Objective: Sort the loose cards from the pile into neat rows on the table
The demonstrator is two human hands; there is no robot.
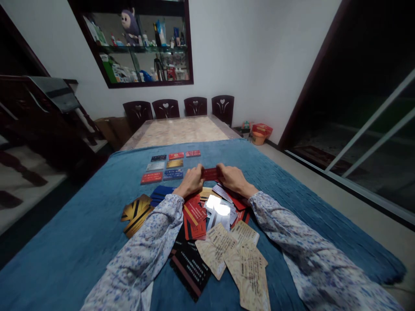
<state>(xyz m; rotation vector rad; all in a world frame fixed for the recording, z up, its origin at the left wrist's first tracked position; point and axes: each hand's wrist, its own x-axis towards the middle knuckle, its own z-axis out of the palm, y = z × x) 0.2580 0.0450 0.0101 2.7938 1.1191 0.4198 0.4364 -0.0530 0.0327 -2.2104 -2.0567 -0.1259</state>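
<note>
My left hand (193, 179) and my right hand (231, 178) pinch the two ends of a dark red card (210, 174), held between them above the blue cloth. Below and nearer to me lies a loose pile: red cards (195, 212), shiny silver cards (218, 220), beige patterned cards (253, 270) and black cards (191, 270). Gold cards (138, 211) and blue cards (159, 194) lie to the left, partly beside my left sleeve. Further back on the left, several cards sit in rows, among them a red one (151, 177), a blue one (173, 174) and a gold one (174, 163).
The blue cloth (81, 216) covers the near part of a long table (184, 129). Dark chairs (165, 109) stand at its far end. Behind them is a wall shelf (151, 83). An orange bucket (258, 138) stands on the floor at the right.
</note>
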